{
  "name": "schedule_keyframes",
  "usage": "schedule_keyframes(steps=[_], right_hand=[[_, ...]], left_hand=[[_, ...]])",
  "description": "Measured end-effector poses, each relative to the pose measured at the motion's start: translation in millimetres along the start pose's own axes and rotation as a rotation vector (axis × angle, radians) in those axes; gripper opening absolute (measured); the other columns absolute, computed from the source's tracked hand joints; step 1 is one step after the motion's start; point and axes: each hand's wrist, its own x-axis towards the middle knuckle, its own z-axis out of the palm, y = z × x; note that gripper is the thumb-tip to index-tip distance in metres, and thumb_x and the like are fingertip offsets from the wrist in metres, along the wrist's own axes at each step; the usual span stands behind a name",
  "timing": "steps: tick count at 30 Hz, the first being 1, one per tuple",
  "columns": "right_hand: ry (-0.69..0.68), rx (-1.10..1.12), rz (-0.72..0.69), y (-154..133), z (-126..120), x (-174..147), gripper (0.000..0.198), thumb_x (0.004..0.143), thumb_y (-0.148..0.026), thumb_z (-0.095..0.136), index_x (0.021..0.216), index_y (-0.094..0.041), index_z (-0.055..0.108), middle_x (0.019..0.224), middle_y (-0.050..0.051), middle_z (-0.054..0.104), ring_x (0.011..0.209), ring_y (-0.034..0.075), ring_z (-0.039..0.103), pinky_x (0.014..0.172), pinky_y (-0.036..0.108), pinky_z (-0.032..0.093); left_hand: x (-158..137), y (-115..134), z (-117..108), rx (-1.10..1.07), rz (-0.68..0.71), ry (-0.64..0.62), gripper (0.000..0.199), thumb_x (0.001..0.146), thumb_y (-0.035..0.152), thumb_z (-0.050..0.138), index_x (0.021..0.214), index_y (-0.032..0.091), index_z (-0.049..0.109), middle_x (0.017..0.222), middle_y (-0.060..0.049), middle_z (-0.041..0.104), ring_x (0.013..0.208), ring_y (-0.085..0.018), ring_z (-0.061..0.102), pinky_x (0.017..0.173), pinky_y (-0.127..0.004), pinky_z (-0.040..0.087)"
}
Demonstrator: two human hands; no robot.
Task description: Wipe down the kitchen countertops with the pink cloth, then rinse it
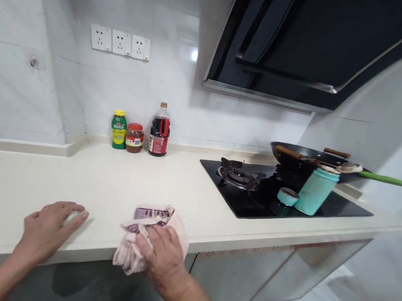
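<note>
Watching, I see the right hand (168,261) gripping a pink towel (129,253); whether the left hand (47,228) grips, I can't tell. Work seems unfinished.

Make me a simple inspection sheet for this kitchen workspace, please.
Surface: pale counter.
Things in use: pink-and-purple cloth, bunched at the front edge.
Clutter: green bottle, red-lidded jar and dark sauce bottle near the wall; wok, turquoise flask and small cup on the stove.
Hands: right hand gripping the cloth; left hand at the counter's front, grip unclear.
Cables: nothing seen.
Surroundings: range hood, wall sockets.
</note>
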Motion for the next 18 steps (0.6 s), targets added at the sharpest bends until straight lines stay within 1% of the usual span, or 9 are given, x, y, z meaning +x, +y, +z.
schedule_keyframes(steps=[2, 4, 8, 11, 13, 15, 16, 18], right_hand=[[-0.056, -0.01, 0.016, 27, -14, -17, 0.035, 0.094, -0.025, 0.052, 0.129, -0.023, 0.051, 0.119, 0.01, 0.068, 0.118, 0.024, 0.058, 0.108, 0.049, 0.038], [-0.096, -0.015, 0.025, 57, -29, -34, 0.035, 0.093, -0.028, 0.053, 0.128, -0.02, 0.053, 0.119, 0.012, 0.069, 0.119, 0.024, 0.058, 0.109, 0.047, 0.037], [-0.199, 0.001, 0.037, 119, -62, -64, 0.036, 0.091, -0.035, 0.06, 0.123, -0.018, 0.057, 0.115, 0.013, 0.069, 0.116, 0.026, 0.059, 0.107, 0.045, 0.042], [-0.345, -0.007, 0.135, 162, -88, -83, 0.041, 0.087, -0.042, 0.066, 0.12, -0.018, 0.058, 0.11, 0.013, 0.069, 0.107, 0.027, 0.062, 0.1, 0.046, 0.047], [-0.418, -0.033, 0.18, 189, -105, -97, 0.038, 0.087, -0.041, 0.066, 0.117, -0.019, 0.059, 0.107, 0.013, 0.069, 0.103, 0.027, 0.063, 0.096, 0.046, 0.05], [-0.414, -0.07, 0.155, 215, -121, -114, 0.037, 0.089, -0.036, 0.063, 0.121, -0.019, 0.056, 0.117, 0.015, 0.066, 0.113, 0.028, 0.06, 0.101, 0.047, 0.048], [-0.389, -0.093, 0.126, 227, -129, -122, 0.04, 0.089, -0.036, 0.062, 0.125, -0.018, 0.054, 0.125, 0.017, 0.062, 0.122, 0.029, 0.056, 0.105, 0.05, 0.045], [-0.349, -0.167, 0.089, 247, -143, -136, 0.049, 0.087, -0.038, 0.065, 0.129, -0.018, 0.049, 0.14, 0.02, 0.053, 0.138, 0.033, 0.042, 0.112, 0.056, 0.036]], left_hand=[[2, -5, 4, 0.02, 0.009, 0.016, 0.047, 0.089, 0.062, 0.034, 0.106, 0.035, 0.069, 0.126, 0.001, 0.069, 0.128, -0.029, 0.055, 0.1, -0.048, 0.039], [3, -8, 6, 0.048, 0.023, 0.013, 0.049, 0.09, 0.065, 0.032, 0.107, 0.037, 0.068, 0.127, 0.003, 0.069, 0.128, -0.028, 0.055, 0.099, -0.047, 0.039], [6, -7, 5, 0.118, 0.033, -0.046, 0.053, 0.092, 0.061, 0.028, 0.113, 0.033, 0.067, 0.134, -0.003, 0.065, 0.13, -0.027, 0.053, 0.1, -0.046, 0.038], [7, -5, 4, 0.151, 0.015, -0.089, 0.053, 0.092, 0.061, 0.027, 0.115, 0.034, 0.067, 0.137, -0.003, 0.063, 0.131, -0.027, 0.052, 0.101, -0.047, 0.037], [8, -5, 4, 0.161, 0.013, -0.089, 0.053, 0.092, 0.062, 0.027, 0.116, 0.035, 0.066, 0.138, -0.003, 0.062, 0.131, -0.027, 0.051, 0.101, -0.047, 0.036], [8, -6, 6, 0.164, 0.014, -0.084, 0.053, 0.093, 0.063, 0.027, 0.116, 0.035, 0.066, 0.138, -0.003, 0.062, 0.132, -0.027, 0.051, 0.102, -0.047, 0.036], [8, -6, 6, 0.167, 0.016, -0.083, 0.053, 0.093, 0.063, 0.027, 0.116, 0.035, 0.066, 0.138, -0.003, 0.062, 0.132, -0.027, 0.051, 0.102, -0.047, 0.036], [7, -6, 8, 0.173, 0.016, -0.079, 0.052, 0.093, 0.062, 0.028, 0.116, 0.035, 0.066, 0.137, -0.003, 0.062, 0.131, -0.027, 0.051, 0.102, -0.048, 0.036]])
